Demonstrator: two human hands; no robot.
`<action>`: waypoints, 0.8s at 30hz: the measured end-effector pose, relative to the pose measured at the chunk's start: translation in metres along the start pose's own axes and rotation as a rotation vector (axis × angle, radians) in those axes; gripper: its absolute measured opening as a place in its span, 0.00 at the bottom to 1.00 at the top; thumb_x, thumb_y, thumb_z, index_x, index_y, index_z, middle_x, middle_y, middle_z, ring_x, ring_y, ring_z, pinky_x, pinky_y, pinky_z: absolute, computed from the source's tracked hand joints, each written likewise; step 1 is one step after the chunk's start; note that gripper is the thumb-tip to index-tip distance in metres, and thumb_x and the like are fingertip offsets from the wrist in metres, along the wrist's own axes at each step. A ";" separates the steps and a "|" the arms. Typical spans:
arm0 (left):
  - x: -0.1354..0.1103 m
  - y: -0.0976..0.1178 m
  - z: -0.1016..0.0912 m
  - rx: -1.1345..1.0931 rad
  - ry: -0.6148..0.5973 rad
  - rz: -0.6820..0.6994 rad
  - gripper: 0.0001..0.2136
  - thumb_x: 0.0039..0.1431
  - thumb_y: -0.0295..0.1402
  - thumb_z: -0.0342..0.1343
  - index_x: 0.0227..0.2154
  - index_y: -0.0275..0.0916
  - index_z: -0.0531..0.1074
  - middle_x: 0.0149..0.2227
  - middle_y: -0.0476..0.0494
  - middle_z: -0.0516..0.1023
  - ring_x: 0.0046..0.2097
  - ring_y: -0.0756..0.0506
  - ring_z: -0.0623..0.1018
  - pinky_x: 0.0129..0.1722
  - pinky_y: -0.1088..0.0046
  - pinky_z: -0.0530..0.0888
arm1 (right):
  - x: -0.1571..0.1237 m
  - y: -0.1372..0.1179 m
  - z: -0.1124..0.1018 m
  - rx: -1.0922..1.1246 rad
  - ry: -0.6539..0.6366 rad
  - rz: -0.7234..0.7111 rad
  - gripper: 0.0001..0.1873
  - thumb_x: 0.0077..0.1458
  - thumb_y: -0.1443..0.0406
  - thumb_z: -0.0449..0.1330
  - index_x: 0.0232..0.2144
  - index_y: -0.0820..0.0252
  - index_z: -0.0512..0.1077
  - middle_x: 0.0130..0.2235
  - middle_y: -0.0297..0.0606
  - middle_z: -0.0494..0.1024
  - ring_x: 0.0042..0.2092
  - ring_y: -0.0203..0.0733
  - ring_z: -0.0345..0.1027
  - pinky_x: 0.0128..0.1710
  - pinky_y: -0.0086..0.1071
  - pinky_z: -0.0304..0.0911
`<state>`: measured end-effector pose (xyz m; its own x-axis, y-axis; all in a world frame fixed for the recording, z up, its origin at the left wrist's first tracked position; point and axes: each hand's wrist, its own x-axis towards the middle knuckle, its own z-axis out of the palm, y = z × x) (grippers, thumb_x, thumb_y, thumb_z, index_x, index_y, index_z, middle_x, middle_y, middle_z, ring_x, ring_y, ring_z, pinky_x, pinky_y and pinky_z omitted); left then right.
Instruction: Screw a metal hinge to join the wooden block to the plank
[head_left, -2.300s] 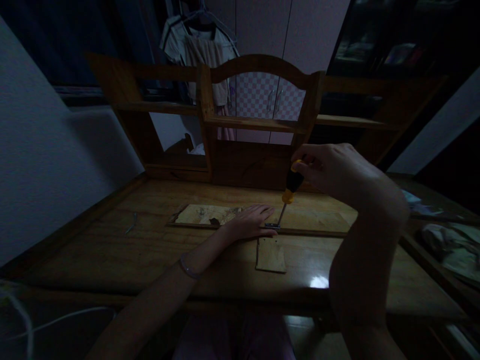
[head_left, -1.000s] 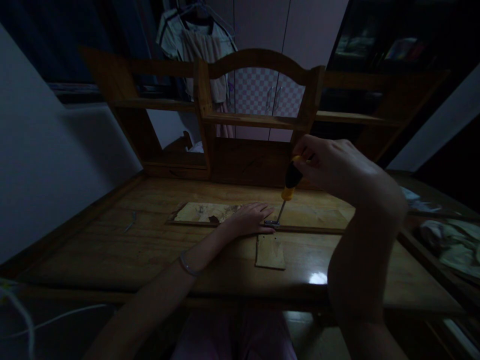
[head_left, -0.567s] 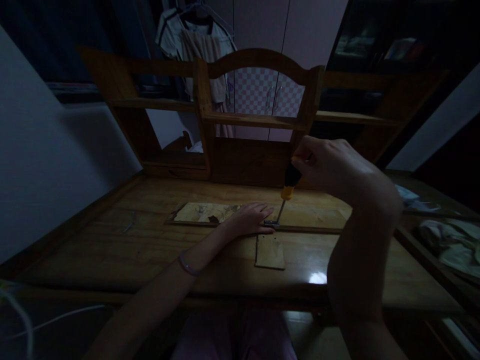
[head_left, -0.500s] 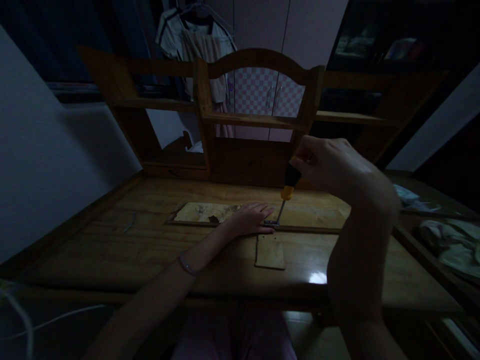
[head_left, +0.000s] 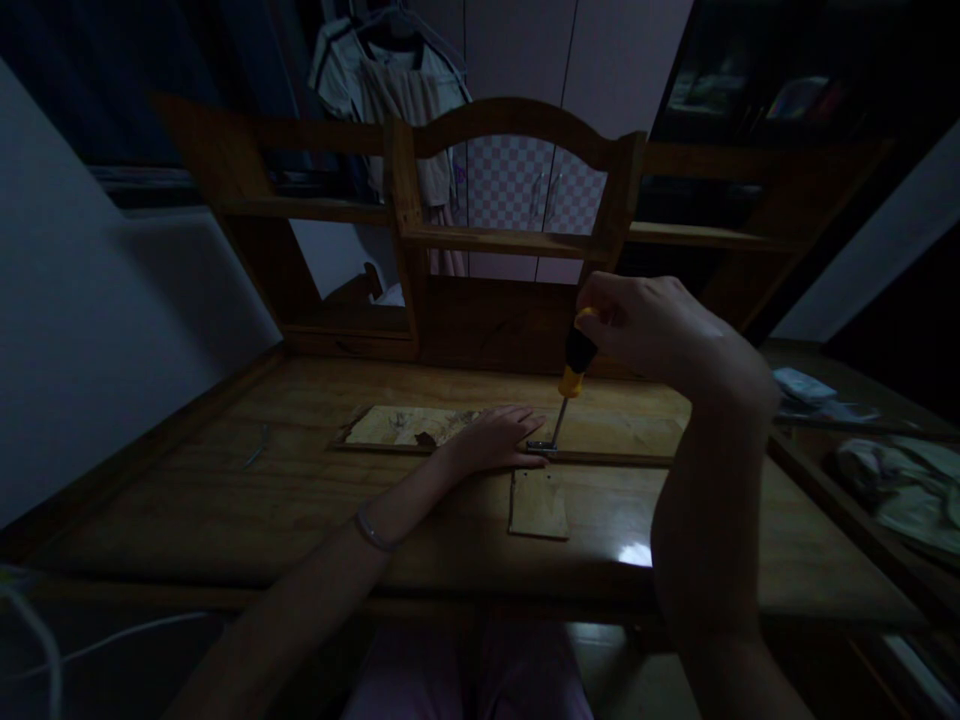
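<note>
My right hand (head_left: 637, 325) grips the handle of a black and yellow screwdriver (head_left: 572, 383) from above. The screwdriver leans slightly, its shaft running down to a small metal hinge (head_left: 541, 446) on the front edge of a long wooden board (head_left: 622, 432). My left hand (head_left: 499, 437) lies flat on that board with fingers spread, the fingertips either side of the hinge's left end. Below the hinge, a small wooden piece (head_left: 540, 505) with dark holes near its top edge rests on the desk. The screw under the tip is too small to make out.
The wooden desk (head_left: 225, 510) has a shelf unit (head_left: 517, 240) along its back. A thin bent metal piece (head_left: 256, 447) lies at the left. Crumpled cloth (head_left: 900, 480) and a white packet (head_left: 804, 385) are at the right. A white cable (head_left: 127, 632) hangs at lower left.
My right hand and the screwdriver handle have shifted very slightly left, with the wrist a little turned. My left hand and the boards hold their places.
</note>
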<state>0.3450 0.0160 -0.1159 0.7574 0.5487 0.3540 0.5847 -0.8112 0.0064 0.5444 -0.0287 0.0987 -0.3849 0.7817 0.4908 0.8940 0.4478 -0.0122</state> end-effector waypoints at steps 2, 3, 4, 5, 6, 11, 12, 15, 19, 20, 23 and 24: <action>0.000 0.000 0.000 -0.004 -0.001 -0.001 0.32 0.62 0.56 0.53 0.60 0.37 0.64 0.55 0.41 0.70 0.54 0.42 0.71 0.51 0.68 0.69 | 0.000 -0.002 0.001 -0.009 0.015 0.006 0.08 0.59 0.62 0.56 0.37 0.59 0.72 0.33 0.35 0.75 0.30 0.37 0.63 0.30 0.31 0.51; 0.000 0.000 0.000 -0.007 -0.001 0.001 0.33 0.62 0.57 0.53 0.60 0.36 0.64 0.55 0.41 0.70 0.54 0.42 0.71 0.52 0.67 0.68 | 0.000 -0.003 0.000 -0.011 0.019 0.008 0.08 0.59 0.61 0.57 0.36 0.59 0.72 0.33 0.35 0.74 0.30 0.37 0.63 0.30 0.31 0.51; 0.001 -0.001 0.000 -0.011 -0.001 0.005 0.32 0.62 0.56 0.53 0.59 0.36 0.65 0.55 0.40 0.70 0.54 0.41 0.71 0.52 0.67 0.68 | 0.000 -0.004 -0.001 -0.007 0.010 0.004 0.08 0.59 0.61 0.57 0.36 0.59 0.73 0.32 0.35 0.74 0.30 0.37 0.63 0.31 0.31 0.51; 0.001 -0.001 0.000 -0.017 0.000 0.012 0.32 0.62 0.56 0.54 0.59 0.36 0.65 0.54 0.40 0.70 0.53 0.41 0.71 0.52 0.67 0.68 | 0.000 -0.005 -0.002 0.005 -0.011 -0.003 0.09 0.58 0.61 0.57 0.36 0.59 0.73 0.32 0.35 0.74 0.31 0.37 0.64 0.31 0.31 0.52; 0.001 -0.001 0.000 -0.022 0.002 0.020 0.32 0.61 0.56 0.54 0.58 0.35 0.65 0.53 0.40 0.71 0.53 0.41 0.71 0.51 0.68 0.68 | -0.001 -0.007 -0.003 0.022 -0.039 -0.010 0.09 0.58 0.62 0.57 0.36 0.59 0.74 0.32 0.34 0.74 0.32 0.37 0.65 0.32 0.31 0.53; 0.001 0.000 -0.001 -0.038 0.011 0.023 0.32 0.61 0.56 0.54 0.58 0.35 0.66 0.53 0.40 0.71 0.53 0.41 0.71 0.51 0.67 0.68 | 0.000 -0.005 -0.003 0.044 -0.088 -0.027 0.11 0.56 0.64 0.56 0.39 0.57 0.76 0.34 0.34 0.76 0.34 0.38 0.67 0.35 0.30 0.55; 0.001 0.000 -0.001 -0.038 0.009 0.017 0.32 0.61 0.56 0.54 0.59 0.36 0.65 0.53 0.40 0.71 0.53 0.41 0.71 0.52 0.67 0.68 | 0.001 -0.003 -0.001 0.030 -0.074 -0.030 0.11 0.56 0.64 0.56 0.40 0.57 0.76 0.35 0.34 0.76 0.34 0.39 0.67 0.34 0.31 0.55; 0.001 0.000 -0.001 -0.033 0.007 0.012 0.32 0.62 0.57 0.53 0.59 0.36 0.65 0.54 0.41 0.70 0.54 0.41 0.71 0.52 0.67 0.68 | 0.003 0.001 0.004 -0.007 -0.021 -0.030 0.11 0.58 0.61 0.57 0.42 0.57 0.73 0.35 0.34 0.76 0.34 0.40 0.66 0.33 0.31 0.54; 0.003 0.000 -0.002 -0.030 -0.004 0.017 0.32 0.61 0.57 0.54 0.57 0.36 0.67 0.52 0.40 0.71 0.52 0.41 0.72 0.49 0.68 0.69 | 0.000 -0.003 0.002 -0.010 -0.021 -0.037 0.11 0.58 0.61 0.56 0.40 0.58 0.74 0.33 0.35 0.75 0.33 0.40 0.65 0.33 0.31 0.53; 0.003 0.000 -0.002 -0.032 -0.006 0.017 0.32 0.61 0.57 0.54 0.57 0.36 0.67 0.51 0.40 0.72 0.51 0.41 0.72 0.49 0.67 0.69 | -0.001 -0.004 0.001 -0.004 -0.027 -0.036 0.11 0.58 0.62 0.55 0.40 0.58 0.75 0.33 0.35 0.75 0.33 0.40 0.66 0.33 0.32 0.54; 0.003 -0.001 0.000 -0.036 -0.006 0.016 0.33 0.60 0.57 0.54 0.57 0.36 0.66 0.52 0.40 0.71 0.52 0.41 0.72 0.50 0.67 0.69 | -0.004 -0.006 -0.002 -0.008 -0.011 -0.023 0.12 0.56 0.64 0.55 0.41 0.59 0.76 0.35 0.36 0.75 0.35 0.40 0.67 0.36 0.32 0.55; 0.002 -0.001 0.001 -0.037 -0.005 0.014 0.33 0.60 0.58 0.54 0.58 0.36 0.66 0.52 0.39 0.71 0.52 0.40 0.72 0.50 0.66 0.69 | -0.004 -0.005 -0.002 -0.020 0.001 -0.021 0.12 0.56 0.64 0.55 0.41 0.59 0.76 0.35 0.36 0.76 0.35 0.40 0.67 0.37 0.33 0.55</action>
<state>0.3463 0.0185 -0.1164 0.7669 0.5378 0.3501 0.5628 -0.8258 0.0356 0.5422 -0.0350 0.0980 -0.4030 0.7720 0.4916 0.8904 0.4550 0.0153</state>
